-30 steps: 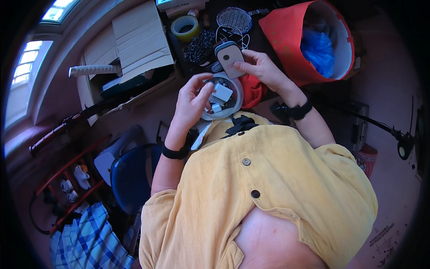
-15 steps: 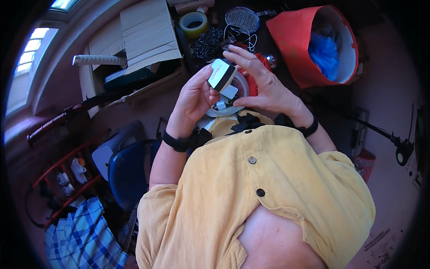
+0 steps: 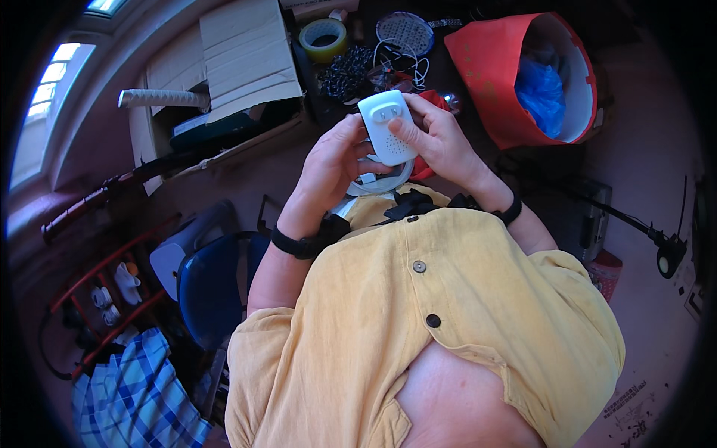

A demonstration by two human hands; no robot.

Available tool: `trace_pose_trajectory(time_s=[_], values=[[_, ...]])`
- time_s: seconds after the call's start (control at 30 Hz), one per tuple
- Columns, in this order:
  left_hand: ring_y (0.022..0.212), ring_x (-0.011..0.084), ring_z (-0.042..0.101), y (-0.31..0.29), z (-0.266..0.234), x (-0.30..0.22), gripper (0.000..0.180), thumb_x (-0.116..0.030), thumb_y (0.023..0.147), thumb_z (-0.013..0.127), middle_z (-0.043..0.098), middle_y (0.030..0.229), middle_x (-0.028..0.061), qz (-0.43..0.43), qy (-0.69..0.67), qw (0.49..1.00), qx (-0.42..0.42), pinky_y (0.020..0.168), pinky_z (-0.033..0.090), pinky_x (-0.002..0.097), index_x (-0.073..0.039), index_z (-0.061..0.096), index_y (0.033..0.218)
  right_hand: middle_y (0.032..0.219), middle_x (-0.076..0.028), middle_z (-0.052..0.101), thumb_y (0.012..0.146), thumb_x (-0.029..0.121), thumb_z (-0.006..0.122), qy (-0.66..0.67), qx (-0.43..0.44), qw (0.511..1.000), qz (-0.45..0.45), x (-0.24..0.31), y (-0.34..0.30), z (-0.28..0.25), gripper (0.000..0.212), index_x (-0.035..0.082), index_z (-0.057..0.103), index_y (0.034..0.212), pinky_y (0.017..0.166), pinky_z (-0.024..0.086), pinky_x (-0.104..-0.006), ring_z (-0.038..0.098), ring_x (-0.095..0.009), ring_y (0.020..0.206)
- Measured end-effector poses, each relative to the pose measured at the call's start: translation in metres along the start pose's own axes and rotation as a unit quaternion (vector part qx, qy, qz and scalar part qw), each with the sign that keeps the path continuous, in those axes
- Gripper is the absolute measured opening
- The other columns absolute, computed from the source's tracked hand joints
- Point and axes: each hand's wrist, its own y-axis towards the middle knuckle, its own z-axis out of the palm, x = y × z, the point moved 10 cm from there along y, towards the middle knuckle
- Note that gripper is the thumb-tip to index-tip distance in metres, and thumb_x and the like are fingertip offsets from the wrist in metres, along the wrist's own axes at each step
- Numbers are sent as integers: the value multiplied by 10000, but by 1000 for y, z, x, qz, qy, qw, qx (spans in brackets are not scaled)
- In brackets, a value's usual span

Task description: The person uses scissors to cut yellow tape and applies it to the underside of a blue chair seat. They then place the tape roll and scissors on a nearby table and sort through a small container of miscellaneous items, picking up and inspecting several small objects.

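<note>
Between my hands is a white plug-in device [image 3: 388, 138] with rounded corners, a two-prong plug near its top and a patch of small holes lower down. My right hand [image 3: 442, 142] grips its right side, thumb lying across the face and fingers behind. At its left edge my left hand [image 3: 332, 157] is closed around the side, its lower fingers partly hidden under the device. Just below sits a round clear plastic tub [image 3: 403, 176], mostly covered, with a small white piece [image 3: 367, 178] showing in it.
Behind my hands lie a tape roll [image 3: 323, 40], a dark tangled bundle [image 3: 346, 73], white cables [image 3: 423, 71] and a mesh-faced racket [image 3: 404, 33]. A red bag [image 3: 485, 78] holding blue plastic stands right. At left are an open cardboard box [image 3: 250, 63] and a blue chair [image 3: 213, 291].
The boxy white-and-dark item held in my left hand no longer shows that face; a white face with plug prongs is now up. My right hand has closed from spread fingers onto it.
</note>
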Motion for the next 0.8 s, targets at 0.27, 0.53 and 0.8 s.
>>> trace_pose_trajectory(time_s=[0.27,0.53,0.8], values=[[1095,244,685,1,-3,1,431,-239,1051,520,654,1242,132,18,9,999,36,853,618,384,-10,476,1414,886,22,613,1044,369,539,55,45,991,113,-24,-3,-6,485,32,526,1392,641,443,-188,559,-31,755],[998,180,705,1,0,3,467,-247,1061,475,661,1222,112,-15,-43,998,41,719,614,296,-44,422,1478,1330,-85,522,976,390,651,44,71,996,34,-11,-3,0,665,133,384,1528,1086,425,-362,520,-202,1275],[875,175,716,1,18,11,450,-266,1041,534,659,1194,163,-78,-78,984,137,660,614,279,-59,469,1435,1067,-26,657,935,375,723,72,72,995,12,-5,-2,0,386,96,656,1192,854,529,-267,632,-105,943]])
